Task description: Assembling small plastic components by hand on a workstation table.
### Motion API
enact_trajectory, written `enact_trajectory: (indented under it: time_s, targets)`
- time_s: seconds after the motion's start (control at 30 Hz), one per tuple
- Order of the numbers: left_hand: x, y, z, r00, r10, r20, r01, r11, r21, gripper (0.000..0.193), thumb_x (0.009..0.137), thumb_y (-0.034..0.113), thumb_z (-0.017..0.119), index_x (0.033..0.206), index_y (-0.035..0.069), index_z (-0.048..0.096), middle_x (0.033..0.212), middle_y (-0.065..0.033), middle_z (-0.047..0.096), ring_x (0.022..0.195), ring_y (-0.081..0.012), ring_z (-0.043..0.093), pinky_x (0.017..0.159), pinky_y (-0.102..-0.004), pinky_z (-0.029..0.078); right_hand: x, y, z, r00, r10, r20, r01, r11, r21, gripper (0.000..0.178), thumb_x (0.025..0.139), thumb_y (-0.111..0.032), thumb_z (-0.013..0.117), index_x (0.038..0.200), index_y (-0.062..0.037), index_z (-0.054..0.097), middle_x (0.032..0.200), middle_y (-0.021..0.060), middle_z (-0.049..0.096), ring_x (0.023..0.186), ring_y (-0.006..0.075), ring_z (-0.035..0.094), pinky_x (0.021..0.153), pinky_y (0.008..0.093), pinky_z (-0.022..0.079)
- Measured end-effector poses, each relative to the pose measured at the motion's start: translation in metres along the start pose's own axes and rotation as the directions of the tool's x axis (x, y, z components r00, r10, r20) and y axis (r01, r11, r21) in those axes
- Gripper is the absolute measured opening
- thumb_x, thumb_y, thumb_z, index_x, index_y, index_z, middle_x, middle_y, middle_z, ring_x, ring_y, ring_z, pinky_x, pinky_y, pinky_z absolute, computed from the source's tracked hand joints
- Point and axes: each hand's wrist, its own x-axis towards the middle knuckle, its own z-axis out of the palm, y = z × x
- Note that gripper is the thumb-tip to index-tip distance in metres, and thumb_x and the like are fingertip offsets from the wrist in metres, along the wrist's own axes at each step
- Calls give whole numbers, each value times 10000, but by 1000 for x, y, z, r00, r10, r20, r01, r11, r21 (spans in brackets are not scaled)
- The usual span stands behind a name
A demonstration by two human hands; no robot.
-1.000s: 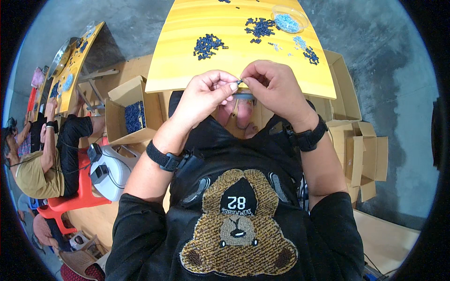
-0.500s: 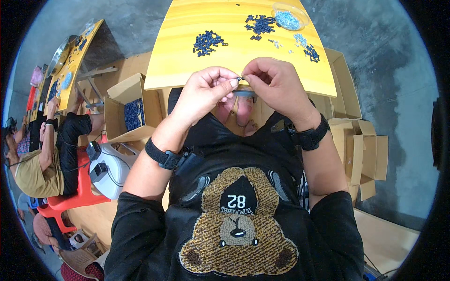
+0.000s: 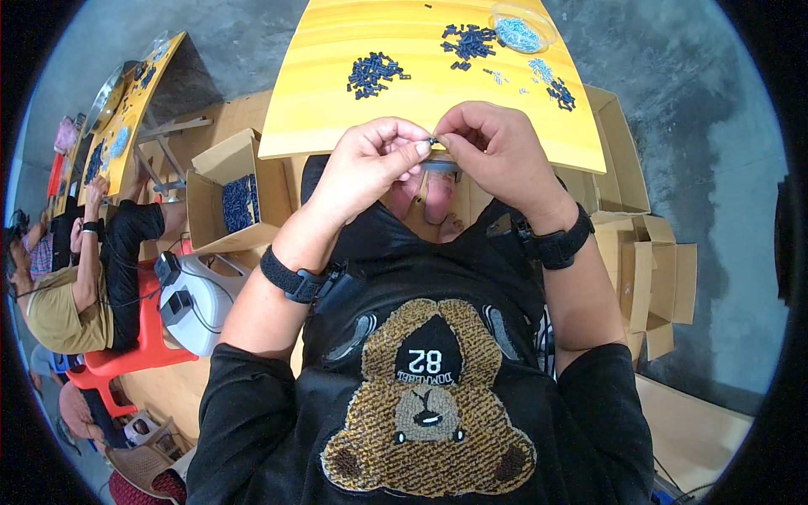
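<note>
Just over the near edge of the yellow table, a small black part sits between my fingertips; its exact kind is too small to make out. My left hand pinches it between thumb and forefinger from one side. From the other side, the closed thumb and forefinger of my right hand meet it. Beyond my left hand lies a pile of black parts. Another black pile is farther back, near a clear bowl of light-blue small pieces. Loose silvery bits lie beyond my right hand.
A small black heap lies by the table's right edge. At left, an open cardboard box holds dark parts beside a white stool. Empty-looking cartons stand at right. Another person sits at a table far left.
My hands keep nearly the same pinch around the small black part. The view has shifted very slightly; nothing on the table has visibly moved.
</note>
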Motion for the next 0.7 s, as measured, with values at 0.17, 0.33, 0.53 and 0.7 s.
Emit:
enact_trajectory:
  time_s: [0.17, 0.33, 0.53, 0.7]
  targets:
    - [0, -1, 0, 1000, 17, 6, -17, 1000, -11, 134, 879, 106, 607, 963, 2, 608, 692, -2, 601, 584, -51, 552, 547, -190, 481, 1, 4, 1, 998, -54, -10, 54, 998, -18, 74, 761, -57, 601, 788, 6, 627, 686, 114, 621, 590, 185, 602, 538, 285, 471]
    - [-1, -1, 5, 996, 79, -28, -77, 995, 61, 102, 881, 82, 594, 933, -5, 604, 643, 9, 582, 537, -45, 524, 493, -187, 438, 1, -2, 0, 1000, -15, 14, 16, 999, -29, 71, 752, -52, 600, 782, 5, 628, 677, 122, 615, 587, 191, 600, 541, 289, 471]
    - [-3, -1, 8, 989, 136, -56, -130, 986, 103, 88, 876, 54, 584, 920, -20, 598, 637, 3, 576, 522, -45, 517, 469, -188, 421, 4, 0, 2, 999, -50, 0, 50, 999, -23, 68, 742, -48, 596, 769, 9, 622, 657, 126, 606, 576, 198, 597, 531, 296, 467]
    - [-4, 2, 7, 992, 104, -73, -91, 982, 163, 111, 874, 85, 599, 936, -6, 612, 713, 4, 602, 603, -45, 528, 541, -187, 428, 8, 3, 6, 997, -73, 3, 73, 995, -66, 70, 752, -54, 592, 769, 6, 624, 656, 112, 610, 575, 174, 588, 533, 285, 464]
